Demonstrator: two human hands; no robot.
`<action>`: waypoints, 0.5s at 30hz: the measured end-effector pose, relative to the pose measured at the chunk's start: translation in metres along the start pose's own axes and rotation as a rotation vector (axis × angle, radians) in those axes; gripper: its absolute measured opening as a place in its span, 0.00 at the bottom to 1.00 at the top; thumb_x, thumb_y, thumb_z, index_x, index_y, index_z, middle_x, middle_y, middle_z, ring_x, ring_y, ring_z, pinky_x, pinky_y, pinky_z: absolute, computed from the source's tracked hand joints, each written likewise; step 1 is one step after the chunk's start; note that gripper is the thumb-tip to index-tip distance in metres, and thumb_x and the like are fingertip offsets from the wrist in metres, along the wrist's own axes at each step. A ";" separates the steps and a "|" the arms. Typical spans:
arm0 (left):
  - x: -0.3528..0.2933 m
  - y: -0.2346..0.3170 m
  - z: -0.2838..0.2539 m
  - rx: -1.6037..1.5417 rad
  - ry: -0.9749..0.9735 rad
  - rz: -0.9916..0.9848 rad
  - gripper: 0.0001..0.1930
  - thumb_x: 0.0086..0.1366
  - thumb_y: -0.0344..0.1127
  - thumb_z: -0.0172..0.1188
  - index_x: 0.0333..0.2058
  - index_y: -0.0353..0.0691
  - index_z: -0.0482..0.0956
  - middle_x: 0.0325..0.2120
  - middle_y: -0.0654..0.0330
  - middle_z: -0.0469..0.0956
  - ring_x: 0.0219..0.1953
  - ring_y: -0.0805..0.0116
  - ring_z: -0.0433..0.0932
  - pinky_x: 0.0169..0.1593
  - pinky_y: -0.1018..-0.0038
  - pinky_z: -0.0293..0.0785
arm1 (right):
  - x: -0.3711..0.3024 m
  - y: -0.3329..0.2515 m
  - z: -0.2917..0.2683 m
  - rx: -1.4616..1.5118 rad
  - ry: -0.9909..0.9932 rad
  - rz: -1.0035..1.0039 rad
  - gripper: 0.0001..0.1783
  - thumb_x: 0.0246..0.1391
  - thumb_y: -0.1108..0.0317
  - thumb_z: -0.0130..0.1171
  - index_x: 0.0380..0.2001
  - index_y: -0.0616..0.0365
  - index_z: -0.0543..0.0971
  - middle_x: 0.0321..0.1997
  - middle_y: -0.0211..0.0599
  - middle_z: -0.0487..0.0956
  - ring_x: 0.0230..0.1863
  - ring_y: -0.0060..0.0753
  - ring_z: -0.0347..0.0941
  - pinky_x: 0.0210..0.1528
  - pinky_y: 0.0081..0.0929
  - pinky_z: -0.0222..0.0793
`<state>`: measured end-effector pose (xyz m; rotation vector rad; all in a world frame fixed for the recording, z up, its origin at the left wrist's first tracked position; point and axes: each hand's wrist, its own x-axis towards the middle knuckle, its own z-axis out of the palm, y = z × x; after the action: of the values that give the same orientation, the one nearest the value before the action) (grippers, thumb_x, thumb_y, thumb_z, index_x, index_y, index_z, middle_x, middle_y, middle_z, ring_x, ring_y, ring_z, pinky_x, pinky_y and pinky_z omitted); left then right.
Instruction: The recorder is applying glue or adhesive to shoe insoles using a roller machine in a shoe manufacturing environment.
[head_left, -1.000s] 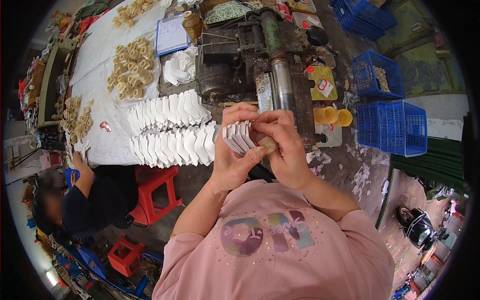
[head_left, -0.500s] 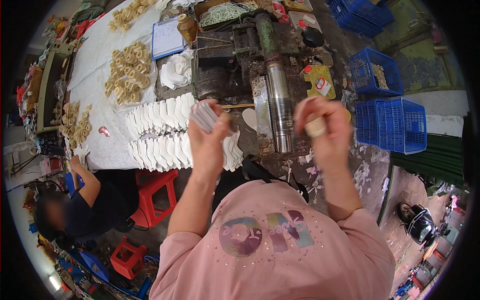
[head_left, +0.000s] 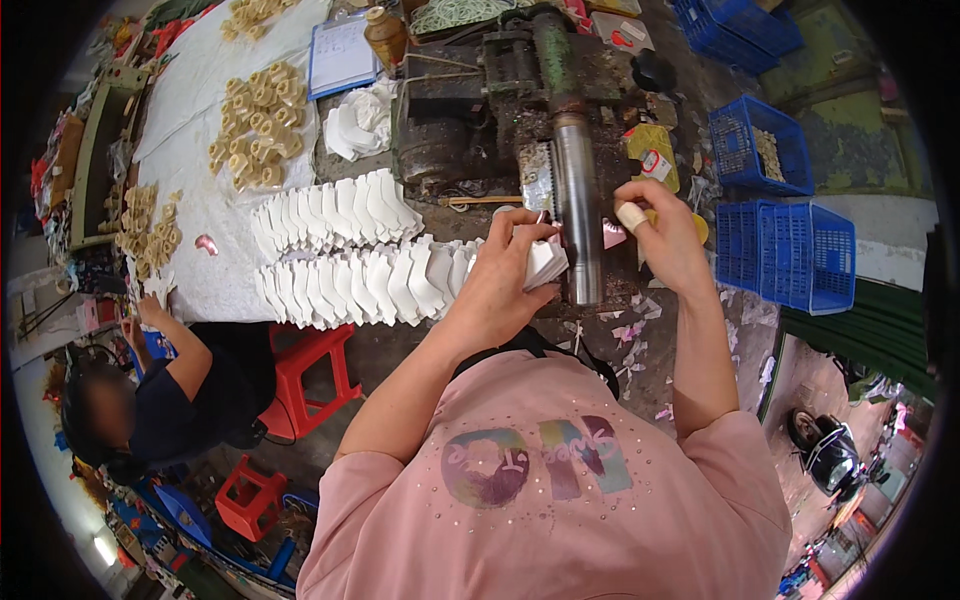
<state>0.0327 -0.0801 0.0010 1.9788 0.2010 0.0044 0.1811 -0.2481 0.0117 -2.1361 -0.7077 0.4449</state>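
Note:
My left hand (head_left: 500, 275) is closed around a small stack of flat white pieces (head_left: 545, 263), just left of a shiny metal cylinder (head_left: 578, 215) on a machine. A bit of pink shows at its fingertips, against the cylinder. On the cylinder's right side my right hand (head_left: 672, 240) has its fingers curled, with a beige wrap on one digit. Close to those fingertips is a pink piece (head_left: 612, 235); whether they grip it is hard to make out. Two rows of curved white pieces (head_left: 370, 285) stand on the table left of my left hand.
The dark, greasy machine (head_left: 445, 130) fills the table's middle. Beige plastic parts (head_left: 262, 130) lie in heaps on the white sheet, near a clipboard (head_left: 340, 58). Blue crates (head_left: 785, 255) stand at right. Another person (head_left: 165, 410) sits at left, near red stools (head_left: 308, 385).
My left hand has moved right and down with the white stack, up to the cylinder. My right hand, blurred before, has steadied beside the cylinder's right side. The view has shifted slightly.

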 end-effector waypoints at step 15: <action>-0.117 -0.155 -0.050 0.571 0.046 -0.192 0.29 0.39 0.21 0.64 0.45 0.43 0.71 0.51 0.60 0.65 0.52 0.54 0.65 0.52 0.63 0.62 | -0.002 0.006 0.011 0.308 0.164 0.093 0.10 0.54 0.75 0.54 0.41 0.61 0.74 0.36 0.28 0.76 0.38 0.18 0.70 0.44 0.16 0.65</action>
<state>-0.1094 0.0090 -0.1098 2.5191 0.4619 -0.1462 0.1760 -0.2461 0.0004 -1.8925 -0.4185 0.3955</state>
